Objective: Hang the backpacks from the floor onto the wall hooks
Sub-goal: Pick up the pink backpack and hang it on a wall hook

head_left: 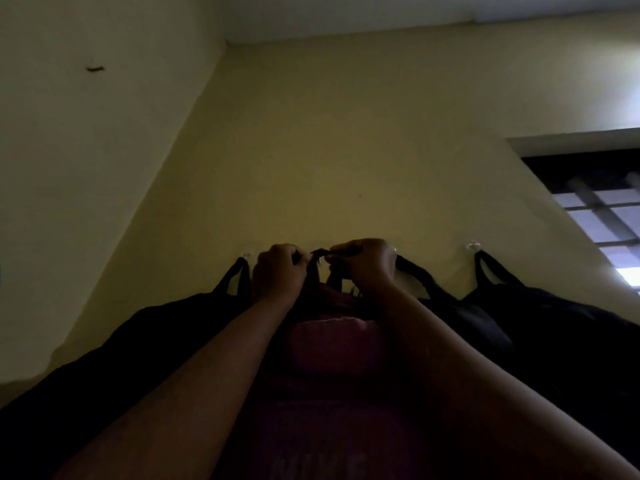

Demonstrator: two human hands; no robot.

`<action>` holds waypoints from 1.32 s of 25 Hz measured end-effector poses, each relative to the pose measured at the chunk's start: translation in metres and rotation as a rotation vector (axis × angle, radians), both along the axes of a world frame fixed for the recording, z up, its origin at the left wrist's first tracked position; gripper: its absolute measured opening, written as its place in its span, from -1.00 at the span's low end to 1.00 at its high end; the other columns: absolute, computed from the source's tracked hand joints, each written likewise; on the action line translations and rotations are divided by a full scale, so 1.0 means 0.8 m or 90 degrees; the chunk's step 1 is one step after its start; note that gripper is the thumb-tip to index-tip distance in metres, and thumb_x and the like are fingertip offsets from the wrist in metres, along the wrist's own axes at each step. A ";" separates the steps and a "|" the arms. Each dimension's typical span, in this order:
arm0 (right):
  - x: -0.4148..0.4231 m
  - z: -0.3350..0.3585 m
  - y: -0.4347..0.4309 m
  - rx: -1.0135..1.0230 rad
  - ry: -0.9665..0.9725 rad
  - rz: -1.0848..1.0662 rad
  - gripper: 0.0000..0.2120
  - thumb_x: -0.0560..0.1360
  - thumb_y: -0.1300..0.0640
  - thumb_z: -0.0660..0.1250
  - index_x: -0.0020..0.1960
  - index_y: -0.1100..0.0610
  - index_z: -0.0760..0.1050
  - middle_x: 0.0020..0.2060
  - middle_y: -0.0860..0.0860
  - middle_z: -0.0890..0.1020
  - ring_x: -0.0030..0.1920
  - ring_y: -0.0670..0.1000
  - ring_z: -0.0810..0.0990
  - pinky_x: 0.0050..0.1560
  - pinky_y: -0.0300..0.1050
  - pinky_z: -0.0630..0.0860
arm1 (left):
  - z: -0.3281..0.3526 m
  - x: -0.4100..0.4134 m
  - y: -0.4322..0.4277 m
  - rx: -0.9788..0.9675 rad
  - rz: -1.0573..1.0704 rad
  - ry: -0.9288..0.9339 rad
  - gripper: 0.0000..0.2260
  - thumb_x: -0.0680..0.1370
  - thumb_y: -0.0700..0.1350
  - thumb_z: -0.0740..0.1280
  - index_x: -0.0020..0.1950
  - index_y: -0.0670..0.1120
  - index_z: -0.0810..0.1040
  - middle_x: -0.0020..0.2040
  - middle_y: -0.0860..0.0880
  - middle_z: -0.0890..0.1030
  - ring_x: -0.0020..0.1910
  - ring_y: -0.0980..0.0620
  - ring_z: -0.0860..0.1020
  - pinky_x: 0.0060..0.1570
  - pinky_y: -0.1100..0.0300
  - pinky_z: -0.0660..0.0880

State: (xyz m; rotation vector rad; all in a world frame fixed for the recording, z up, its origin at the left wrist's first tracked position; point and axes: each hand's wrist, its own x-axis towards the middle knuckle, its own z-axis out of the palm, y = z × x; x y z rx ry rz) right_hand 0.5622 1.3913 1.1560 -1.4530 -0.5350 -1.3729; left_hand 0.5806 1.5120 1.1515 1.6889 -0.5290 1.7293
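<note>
Evidently the step in hand is the hooking itself. From the head camera, tilted up at the yellow wall, both arms reach upward and meet near the centre of the frame. The left hand and the right hand sit close together, each with fingers curled, pinching the black carry loop of the maroon backpack. The bag hangs below them toward six o'clock, held up against the wall between the forearms. A small glint just under the loop looks like the middle hook, but it is too dim to say whether the loop sits over it yet. At nine o'clock of the hands, the left black backpack hangs by its strap from the left hook. At three o'clock, the right black backpack hangs from the right hook, with a barred window beyond at two o'clock. A further dark strap runs out from behind the right hand, and its hook is hidden. I judge the next move calls for spreading the loop, lowering it squarely over the prong, then easing the weight on before either hand lets go.
</note>
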 end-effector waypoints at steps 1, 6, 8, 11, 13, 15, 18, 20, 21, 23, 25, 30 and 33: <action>0.010 0.011 0.003 -0.003 -0.007 -0.015 -0.80 0.33 0.20 0.52 -0.06 0.22 0.68 -0.13 0.12 0.73 -0.18 0.02 0.69 -0.13 -0.19 0.61 | 0.011 0.011 0.003 0.007 0.006 -0.010 -0.77 0.54 -0.12 0.28 0.06 -0.21 0.63 0.07 -0.19 0.67 0.05 -0.14 0.62 -0.06 0.10 0.52; 0.050 0.049 0.001 0.014 -0.017 -0.058 -0.80 0.32 0.13 0.53 -0.07 0.12 0.69 -0.11 0.05 0.73 -0.17 -0.01 0.67 -0.11 -0.14 0.62 | 0.050 0.048 0.001 0.026 0.030 -0.056 -0.79 0.54 -0.13 0.29 0.05 -0.20 0.63 0.09 -0.18 0.67 0.08 -0.14 0.61 0.01 0.09 0.51; 0.062 0.056 -0.005 0.021 -0.016 -0.052 -0.79 0.33 0.14 0.52 -0.05 0.15 0.69 -0.07 0.06 0.73 -0.13 -0.02 0.66 -0.10 -0.20 0.58 | 0.057 0.062 -0.004 0.022 0.027 -0.059 -0.80 0.53 -0.12 0.31 0.04 -0.18 0.65 0.08 -0.16 0.67 0.08 -0.12 0.61 0.00 0.11 0.52; 0.072 0.060 -0.008 -0.019 0.016 -0.087 -0.83 0.38 0.16 0.48 -0.04 0.14 0.69 -0.04 0.07 0.72 -0.12 -0.04 0.64 -0.25 -0.31 0.48 | 0.065 0.078 0.001 -0.013 0.007 -0.008 -0.80 0.49 -0.12 0.36 0.01 -0.21 0.67 0.05 -0.20 0.68 0.08 -0.15 0.60 0.01 0.07 0.55; 0.073 0.062 -0.007 -0.036 0.034 -0.103 -0.87 0.40 0.17 0.47 -0.06 0.15 0.69 -0.04 0.09 0.72 -0.10 0.00 0.65 -0.25 -0.30 0.48 | 0.068 0.080 0.006 -0.032 -0.016 0.020 -0.79 0.46 -0.13 0.40 -0.01 -0.25 0.66 0.02 -0.25 0.68 0.08 -0.19 0.60 0.00 0.06 0.55; 0.069 0.064 -0.004 -0.039 0.034 -0.095 -0.85 0.38 0.16 0.49 -0.07 0.17 0.69 -0.05 0.10 0.72 -0.06 0.04 0.67 -0.19 -0.27 0.49 | 0.066 0.072 0.007 -0.039 -0.021 0.012 -0.79 0.45 -0.16 0.41 -0.01 -0.28 0.66 0.00 -0.26 0.68 0.04 -0.19 0.62 -0.02 0.08 0.55; 0.063 0.066 -0.002 -0.041 0.023 -0.081 -0.81 0.36 0.14 0.50 -0.04 0.18 0.69 -0.03 0.11 0.72 -0.04 0.05 0.67 -0.17 -0.27 0.48 | 0.062 0.061 0.006 -0.052 -0.026 -0.014 -0.82 0.47 -0.19 0.38 -0.03 -0.27 0.67 0.00 -0.24 0.69 0.00 -0.15 0.64 -0.03 0.12 0.54; 0.063 0.067 0.001 -0.059 0.015 -0.100 -0.80 0.37 0.14 0.49 -0.03 0.18 0.68 -0.03 0.13 0.72 -0.04 0.07 0.67 -0.18 -0.25 0.49 | 0.062 0.060 0.005 -0.057 -0.018 -0.021 -0.82 0.48 -0.19 0.37 -0.02 -0.26 0.67 0.01 -0.24 0.68 0.02 -0.15 0.63 -0.01 0.11 0.54; 0.064 0.068 0.001 -0.065 0.017 -0.104 -0.81 0.38 0.14 0.48 -0.04 0.19 0.68 -0.03 0.14 0.72 -0.04 0.08 0.67 -0.17 -0.22 0.52 | 0.063 0.061 0.005 -0.059 -0.014 -0.016 -0.82 0.48 -0.18 0.37 -0.01 -0.26 0.66 0.02 -0.24 0.68 0.03 -0.15 0.63 -0.01 0.11 0.53; 0.069 0.072 -0.001 -0.059 0.035 -0.106 -0.82 0.39 0.15 0.47 -0.05 0.20 0.69 -0.05 0.14 0.71 -0.05 0.09 0.67 -0.16 -0.18 0.56 | 0.065 0.062 0.003 -0.051 -0.011 0.014 -0.79 0.47 -0.15 0.39 0.00 -0.27 0.66 0.02 -0.25 0.68 0.03 -0.16 0.62 -0.09 0.15 0.51; 0.074 0.074 -0.003 -0.035 0.052 -0.115 -0.82 0.39 0.15 0.44 -0.08 0.23 0.69 -0.10 0.15 0.70 -0.09 0.10 0.67 -0.14 -0.12 0.59 | 0.067 0.063 0.004 -0.053 -0.030 0.071 -0.74 0.45 -0.11 0.42 0.00 -0.29 0.65 0.03 -0.25 0.68 0.02 -0.16 0.63 -0.25 0.20 0.47; 0.079 0.060 -0.001 -0.042 0.060 -0.134 -0.79 0.41 0.20 0.37 -0.14 0.36 0.65 -0.13 0.25 0.70 -0.15 0.16 0.68 -0.09 0.07 0.66 | 0.051 0.064 0.009 -0.079 -0.040 0.144 -0.75 0.44 -0.13 0.43 0.01 -0.28 0.65 0.04 -0.25 0.67 0.02 -0.16 0.63 -0.33 0.20 0.47; 0.070 0.046 -0.001 -0.077 0.065 -0.143 -0.79 0.42 0.23 0.36 -0.06 0.37 0.64 -0.07 0.29 0.69 -0.06 0.20 0.68 -0.03 0.15 0.63 | 0.039 0.055 0.005 -0.053 -0.044 0.113 -0.77 0.44 -0.15 0.43 -0.03 -0.30 0.65 0.01 -0.26 0.68 -0.01 -0.17 0.64 -0.23 0.13 0.52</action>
